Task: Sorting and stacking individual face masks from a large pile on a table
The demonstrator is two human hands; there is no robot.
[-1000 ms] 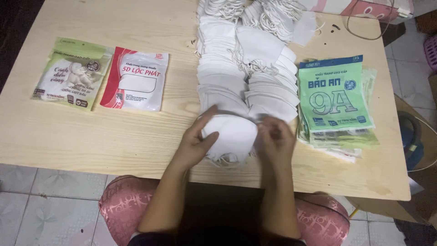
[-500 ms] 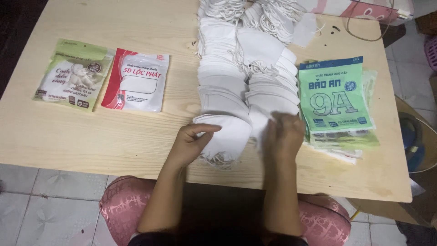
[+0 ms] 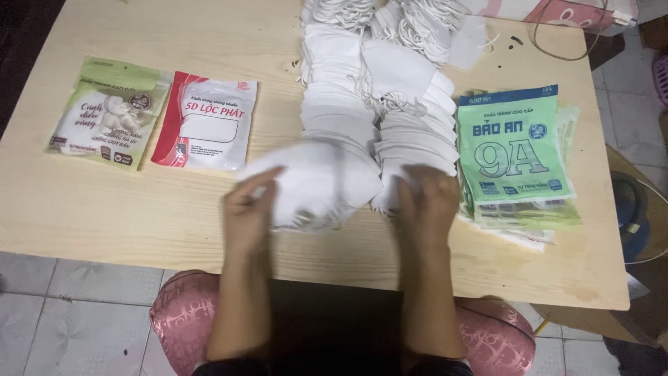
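Note:
My left hand grips a small stack of white face masks and holds it just above the wooden table, left of the front of the mask rows. My right hand rests on the near end of the right row of overlapped white masks, fingers curled over the front mask. A second row of white masks runs away from me beside it.
A stack of green printed bags lies right of the masks. A red-and-white bag and a light green bag lie at the left. Tangled ear-loop masks pile up at the far edge. A pink stool is below.
My left hand has pulled the stack of masks leftward, away from the rows. My right hand has stayed at the front of the right row.

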